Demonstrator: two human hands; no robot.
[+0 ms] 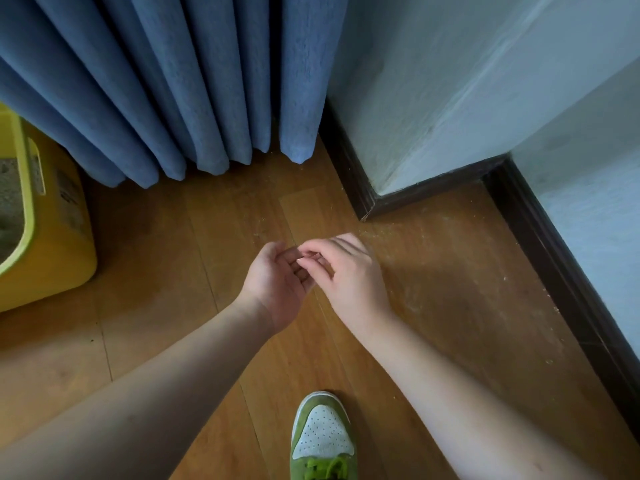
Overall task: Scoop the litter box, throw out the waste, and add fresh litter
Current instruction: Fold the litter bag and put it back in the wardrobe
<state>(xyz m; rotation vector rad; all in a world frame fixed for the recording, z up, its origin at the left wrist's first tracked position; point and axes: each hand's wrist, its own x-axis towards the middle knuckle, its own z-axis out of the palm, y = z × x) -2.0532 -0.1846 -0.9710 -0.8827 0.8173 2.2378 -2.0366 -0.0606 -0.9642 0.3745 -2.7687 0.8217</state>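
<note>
- Yellow litter box (52, 237) with a lime-green rim sits on the wooden floor (433, 289) at far left, grey litter (8, 202) inside.
- Left hand (277, 282), palm up and loosely cupped, meets the right hand (349, 271), whose curled fingertips (308, 254) press into it; nothing visibly held.
- Blue curtain (173, 81) hangs behind.
- Green sneaker (323, 438) below.

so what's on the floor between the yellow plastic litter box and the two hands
Nothing but bare wooden floor in the head view, between the yellow plastic litter box and the left hand touching the right hand.
</note>
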